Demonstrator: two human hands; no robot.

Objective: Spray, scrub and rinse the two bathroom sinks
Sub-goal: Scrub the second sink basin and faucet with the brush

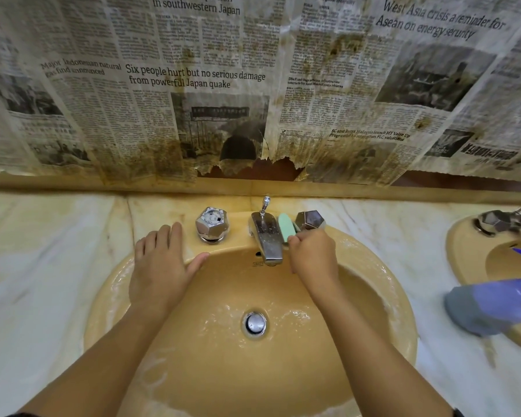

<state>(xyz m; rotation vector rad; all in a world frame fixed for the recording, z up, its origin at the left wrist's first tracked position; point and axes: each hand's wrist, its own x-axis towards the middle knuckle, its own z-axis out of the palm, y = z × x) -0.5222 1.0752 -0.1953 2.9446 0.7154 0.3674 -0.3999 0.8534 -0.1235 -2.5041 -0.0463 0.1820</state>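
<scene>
A tan oval sink [397,311] fills the middle of the view, wet and foamy around its rim, with a chrome drain [254,323] at the bottom. My right hand [312,254] grips a mint-green brush [284,225] pressed against the right side of the chrome faucet spout [266,236]. My left hand [160,260] rests flat on the sink's back-left rim, fingers straight. A chrome knob [212,224] stands left of the spout and a darker one [310,220] right of it. A second tan sink [466,254] shows at the right edge.
White marble counter [42,266] surrounds both sinks. A blue-and-grey item [494,305], blurred, lies on the counter between the sinks. The second sink has its own chrome tap [503,221]. Stained newspaper [193,79] covers the wall behind.
</scene>
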